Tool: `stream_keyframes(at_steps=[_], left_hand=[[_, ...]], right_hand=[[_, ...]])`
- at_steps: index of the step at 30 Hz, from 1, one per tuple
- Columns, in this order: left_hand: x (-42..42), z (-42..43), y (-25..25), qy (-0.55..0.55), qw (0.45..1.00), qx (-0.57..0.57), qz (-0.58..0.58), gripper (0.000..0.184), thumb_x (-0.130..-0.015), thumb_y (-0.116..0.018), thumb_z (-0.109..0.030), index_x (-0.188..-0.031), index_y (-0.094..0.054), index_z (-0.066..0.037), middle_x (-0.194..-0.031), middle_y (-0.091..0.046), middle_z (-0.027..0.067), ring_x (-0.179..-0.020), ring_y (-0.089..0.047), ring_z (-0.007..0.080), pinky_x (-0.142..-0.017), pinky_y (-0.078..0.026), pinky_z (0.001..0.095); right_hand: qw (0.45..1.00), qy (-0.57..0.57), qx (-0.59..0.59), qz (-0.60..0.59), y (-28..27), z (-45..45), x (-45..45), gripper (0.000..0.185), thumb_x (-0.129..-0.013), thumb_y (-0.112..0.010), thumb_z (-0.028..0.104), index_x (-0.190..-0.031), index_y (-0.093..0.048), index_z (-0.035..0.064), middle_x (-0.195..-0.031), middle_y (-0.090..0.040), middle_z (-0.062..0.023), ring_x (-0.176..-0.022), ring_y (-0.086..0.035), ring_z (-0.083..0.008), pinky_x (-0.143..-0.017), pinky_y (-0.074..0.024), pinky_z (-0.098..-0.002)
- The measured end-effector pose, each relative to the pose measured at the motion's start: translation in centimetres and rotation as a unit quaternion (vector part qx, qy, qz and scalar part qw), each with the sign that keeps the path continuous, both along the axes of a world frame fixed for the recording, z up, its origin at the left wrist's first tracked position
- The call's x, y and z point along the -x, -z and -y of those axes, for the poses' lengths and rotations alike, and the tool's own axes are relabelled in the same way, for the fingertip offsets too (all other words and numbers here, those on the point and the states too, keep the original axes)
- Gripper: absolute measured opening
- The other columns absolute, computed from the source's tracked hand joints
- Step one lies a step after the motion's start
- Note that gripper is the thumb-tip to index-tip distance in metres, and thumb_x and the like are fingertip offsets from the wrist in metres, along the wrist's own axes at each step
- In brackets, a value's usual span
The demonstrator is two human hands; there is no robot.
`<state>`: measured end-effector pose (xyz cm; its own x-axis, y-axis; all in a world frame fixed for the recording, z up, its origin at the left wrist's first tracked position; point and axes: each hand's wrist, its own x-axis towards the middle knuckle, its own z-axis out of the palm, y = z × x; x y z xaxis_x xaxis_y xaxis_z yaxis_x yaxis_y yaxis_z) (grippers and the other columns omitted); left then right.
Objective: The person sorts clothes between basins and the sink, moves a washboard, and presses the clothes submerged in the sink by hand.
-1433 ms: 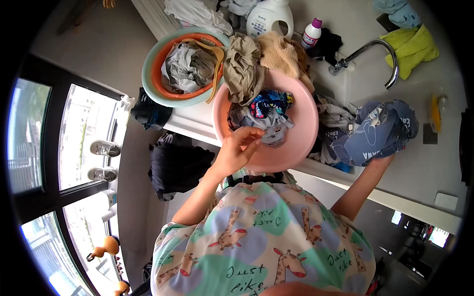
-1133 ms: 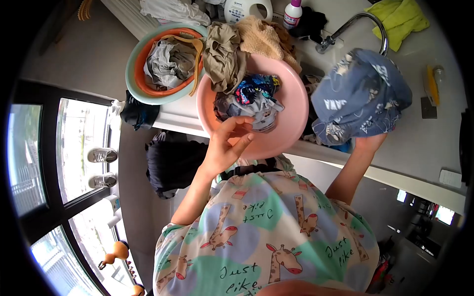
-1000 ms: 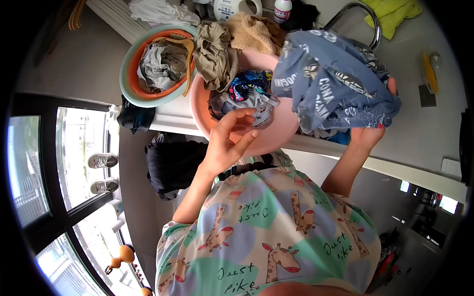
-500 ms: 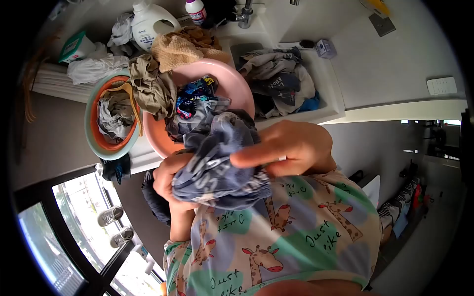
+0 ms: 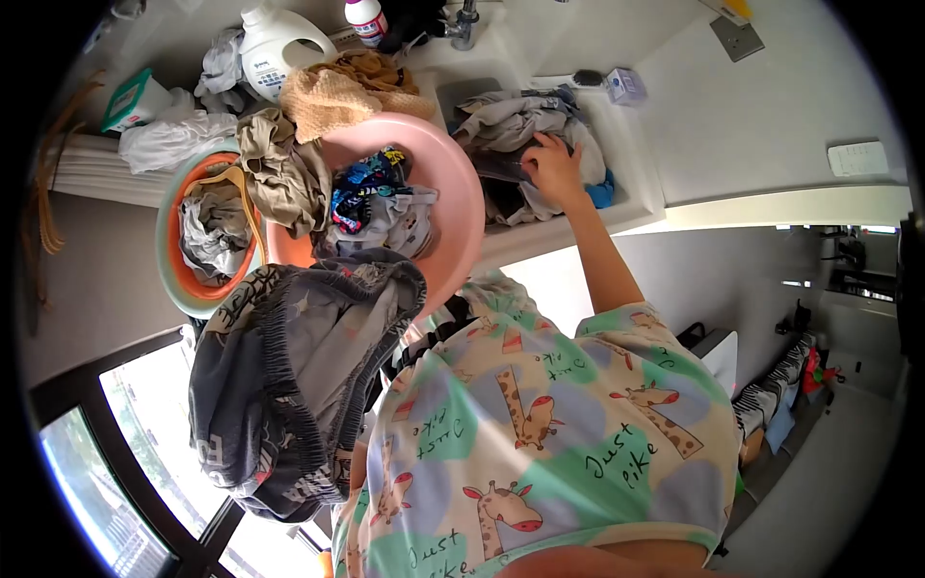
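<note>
Bright window glare, dark curved edges

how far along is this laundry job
Partway, I'd judge. Likely done: the small pile lying in the pink basin. In hand: a dark printed garment hanging at the left arm, that hand hidden behind it. Apparently left: the heap of clothes in the sink, where the right hand is.
</note>
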<state>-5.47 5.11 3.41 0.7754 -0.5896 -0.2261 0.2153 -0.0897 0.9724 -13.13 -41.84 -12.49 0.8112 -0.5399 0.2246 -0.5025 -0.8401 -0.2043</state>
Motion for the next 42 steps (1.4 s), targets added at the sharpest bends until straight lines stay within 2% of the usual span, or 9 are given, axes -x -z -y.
stream_keyframes(at_steps=[2, 7, 13, 18, 22, 28, 29, 36, 42], left_hand=[[0.2, -0.3, 0.2, -0.005, 1.0, 0.0, -0.006, 0.093, -0.075, -0.085, -0.022, -0.153, -0.038, -0.001, -0.154, -0.041, 0.0262, -0.144, -0.043, 0.0375, -0.117, -0.036, 0.0471], [0.5, -0.5, 0.4, -0.014, 1.0, -0.006, -0.011, 0.092, -0.076, -0.083, -0.019, -0.153, -0.038, -0.001, -0.153, -0.042, 0.0254, -0.143, -0.043, 0.0369, -0.116, -0.036, 0.0465], [0.8, -0.3, 0.4, -0.015, 1.0, -0.01, -0.017, 0.09, -0.076, -0.082, -0.016, -0.153, -0.037, 0.0, -0.152, -0.043, 0.0244, -0.142, -0.044, 0.0362, -0.116, -0.037, 0.0458], [0.6, -0.5, 0.3, -0.012, 1.0, -0.007, -0.017, 0.089, -0.076, -0.08, -0.013, -0.153, -0.037, 0.0, -0.151, -0.043, 0.0236, -0.141, -0.045, 0.0356, -0.116, -0.037, 0.0452], [0.7, -0.6, 0.3, -0.014, 1.0, -0.008, -0.017, 0.088, -0.076, -0.079, -0.011, -0.153, -0.037, 0.0, -0.151, -0.044, 0.023, -0.14, -0.046, 0.0352, -0.116, -0.037, 0.0448], [1.0, -0.8, 0.2, -0.018, 1.0, -0.008, -0.017, 0.087, -0.077, -0.078, -0.008, -0.152, -0.037, 0.0, -0.149, -0.045, 0.022, -0.14, -0.046, 0.0345, -0.116, -0.037, 0.0441], [1.0, -0.9, 0.1, -0.021, 1.0, -0.01, -0.017, 0.086, -0.077, -0.077, -0.007, -0.152, -0.037, 0.0, -0.149, -0.045, 0.0219, -0.139, -0.047, 0.0344, -0.116, -0.037, 0.044], [0.7, -1.3, -0.1, -0.041, 0.999, -0.019, -0.007, 0.085, -0.077, -0.075, -0.004, -0.152, -0.036, 0.0, -0.148, -0.046, 0.0207, -0.138, -0.048, 0.0336, -0.115, -0.037, 0.0431], [-2.6, 5.7, -2.9, 0.022, 0.993, 0.053, 0.101, 0.084, -0.077, -0.074, -0.001, -0.152, -0.036, 0.0, -0.147, -0.047, 0.0198, -0.137, -0.049, 0.0329, -0.115, -0.038, 0.0425]], right_hand=[[0.995, 0.045, -0.08, -0.045, -1.1, 1.7, -0.3, 0.021, -0.091, -0.072, 0.019, -0.11, -0.065, 0.0159, -0.118, -0.068, -0.0153, -0.111, -0.065, -0.0323, -0.106, -0.0373, -0.0666], [0.85, 0.154, -0.137, 0.485, -7.1, 5.8, 0.3, 0.008, -0.107, -0.052, 0.014, -0.108, -0.052, 0.0061, -0.099, -0.059, -0.009, -0.091, -0.057, -0.0203, -0.083, -0.0444, -0.0286], [0.535, 0.208, -0.077, 0.815, -22.3, 3.1, 2.4, 0.015, -0.11, -0.044, 0.019, -0.111, -0.045, 0.0042, -0.109, -0.046, -0.0066, -0.095, -0.047, -0.0164, -0.088, -0.0465, -0.028], [0.808, 0.175, -0.181, 0.533, -11.9, 8.2, 2.7, 0.025, -0.1, -0.067, 0.019, -0.12, -0.06, 0.0056, -0.112, -0.063, -0.0082, -0.102, -0.058, -0.0208, -0.089, -0.0494, -0.0305], [0.949, 0.147, -0.007, 0.278, -4.9, 5.9, 0.1, 0.064, -0.08, -0.084, 0.044, -0.131, -0.062, 0.0124, -0.127, -0.067, -0.0126, -0.121, -0.061, -0.0343, -0.104, -0.0439, -0.0471], [0.96, 0.273, -0.062, -0.03, 1.7, 7.2, -0.3, 0.065, -0.082, -0.079, 0.049, -0.134, -0.062, 0.0141, -0.134, -0.065, -0.0151, -0.126, -0.06, -0.0319, -0.103, -0.0318, -0.0707], [0.959, 0.259, -0.11, -0.034, 0.4, 7.6, 0.0, 0.06, -0.087, -0.076, 0.042, -0.135, -0.061, 0.0104, -0.133, -0.064, -0.0202, -0.122, -0.061, -0.038, -0.105, -0.0377, -0.0615], [0.706, 0.211, -0.179, 0.652, -14.6, 7.2, 1.7, 0.054, -0.1, -0.068, 0.022, -0.135, -0.05, -0.0142, -0.123, -0.065, -0.0227, -0.107, -0.062, -0.0269, -0.099, -0.0477, -0.036], [0.915, 0.006, -0.232, 0.33, -16.9, 2.0, 1.3, 0.091, -0.084, -0.087, 0.021, -0.157, -0.035, 0.0095, -0.152, -0.048, -0.0169, -0.137, -0.049, -0.0289, -0.111, -0.041, -0.039]])
